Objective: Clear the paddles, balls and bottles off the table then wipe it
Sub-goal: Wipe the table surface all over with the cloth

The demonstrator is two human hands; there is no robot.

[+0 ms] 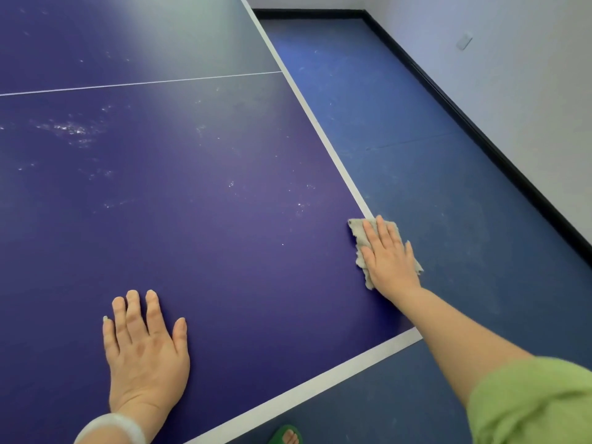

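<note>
The purple table tennis table (198,219) fills most of the view, with a white border line along its right and near edges. My right hand (389,257) lies flat with straight fingers on a grey cloth (358,232) at the table's right edge, pressing it down. My left hand (145,347) rests palm down on the tabletop near the front, fingers spread, holding nothing. White smudges and specks mark the surface at the left and centre. No paddles, balls or bottles are in view.
Blue floor (432,139) runs along the right of the table up to a black skirting board (480,129) and a pale wall. A foot in a green sandal (286,435) stands below the table's near corner.
</note>
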